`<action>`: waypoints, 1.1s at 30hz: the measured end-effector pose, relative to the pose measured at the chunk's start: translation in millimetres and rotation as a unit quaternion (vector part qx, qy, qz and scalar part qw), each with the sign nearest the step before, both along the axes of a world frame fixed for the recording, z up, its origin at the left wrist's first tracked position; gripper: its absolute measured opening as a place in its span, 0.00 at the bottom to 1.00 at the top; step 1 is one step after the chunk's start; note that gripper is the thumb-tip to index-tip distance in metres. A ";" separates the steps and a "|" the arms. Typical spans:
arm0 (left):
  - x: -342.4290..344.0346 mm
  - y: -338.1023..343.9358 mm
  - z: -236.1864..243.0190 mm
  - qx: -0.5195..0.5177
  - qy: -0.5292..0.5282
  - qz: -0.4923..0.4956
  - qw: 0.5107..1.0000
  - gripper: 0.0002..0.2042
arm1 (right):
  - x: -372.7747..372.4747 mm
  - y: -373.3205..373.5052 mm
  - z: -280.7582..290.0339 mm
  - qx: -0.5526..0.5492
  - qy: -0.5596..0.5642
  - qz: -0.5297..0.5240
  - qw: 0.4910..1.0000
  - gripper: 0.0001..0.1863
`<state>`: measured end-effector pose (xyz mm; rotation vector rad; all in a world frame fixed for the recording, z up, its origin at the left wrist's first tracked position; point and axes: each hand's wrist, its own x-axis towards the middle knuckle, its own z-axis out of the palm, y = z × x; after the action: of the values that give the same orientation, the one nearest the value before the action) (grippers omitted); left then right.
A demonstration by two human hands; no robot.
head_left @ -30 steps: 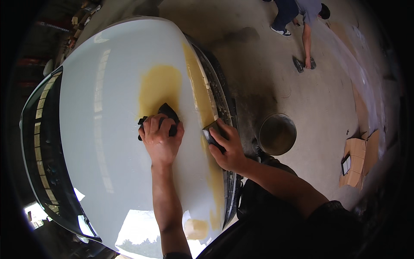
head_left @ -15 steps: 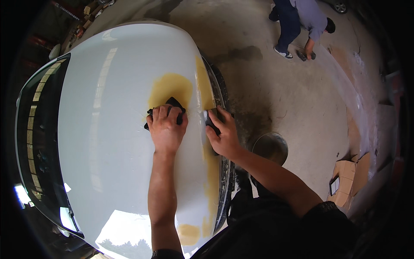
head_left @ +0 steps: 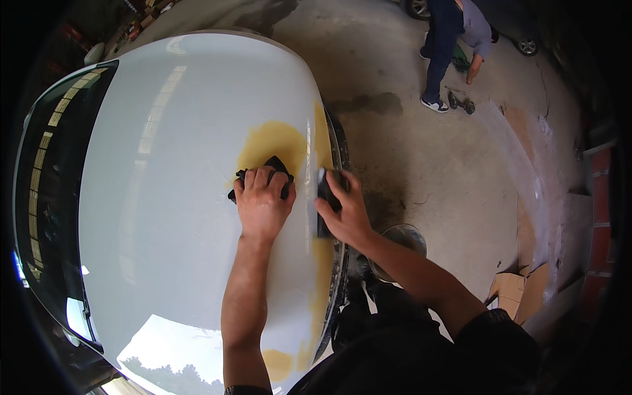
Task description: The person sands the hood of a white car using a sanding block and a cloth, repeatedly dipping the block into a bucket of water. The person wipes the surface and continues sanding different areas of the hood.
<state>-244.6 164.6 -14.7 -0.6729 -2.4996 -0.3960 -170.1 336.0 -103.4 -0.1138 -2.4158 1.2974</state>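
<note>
A white car hood (head_left: 171, 171) fills the left and middle, with a yellow filler-like patch (head_left: 273, 135) and a yellow strip (head_left: 320, 270) along its front edge. On the lower part of the patch, my left hand (head_left: 263, 204) is closed over a bunched black cloth (head_left: 275, 162). My right hand (head_left: 350, 214) grips a dark block (head_left: 323, 197), which looks like a sanding block, against the front edge of the hood. Motion smears that block a little, and its underside is hidden. A smaller yellow spot (head_left: 277, 364) shows near the bottom.
Right of the car stands a round bucket (head_left: 416, 238), partly behind my right forearm. A cardboard box (head_left: 508, 287) and plastic sheeting (head_left: 523, 158) lie farther right. Another person (head_left: 442, 49) bends down at the back, beside a dark wheeled object (head_left: 461, 103) on the floor.
The view has shifted slightly. My right hand and the block have moved a little along the hood's edge; my left hand stays on the cloth. The other person's hand has come away from the dark wheeled object.
</note>
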 end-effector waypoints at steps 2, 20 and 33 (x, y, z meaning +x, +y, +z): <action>0.4 -0.1 -0.3 0.006 -0.002 0.002 1.000 0.09 | 11.6 -1.4 -11.2 0.007 0.032 -0.015 0.999 0.30; 0.5 0.2 1.7 0.020 -0.012 -0.001 1.000 0.09 | -57.3 3.8 6.8 0.034 0.023 -0.039 0.998 0.29; -1.1 0.1 4.2 0.020 -0.001 -0.009 1.000 0.10 | -24.7 -2.0 21.3 0.103 0.022 0.009 0.994 0.27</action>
<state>-245.6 164.7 -10.5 -0.6805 -2.4821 -0.4527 -194.8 334.0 -82.1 -0.0052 -2.5009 1.0390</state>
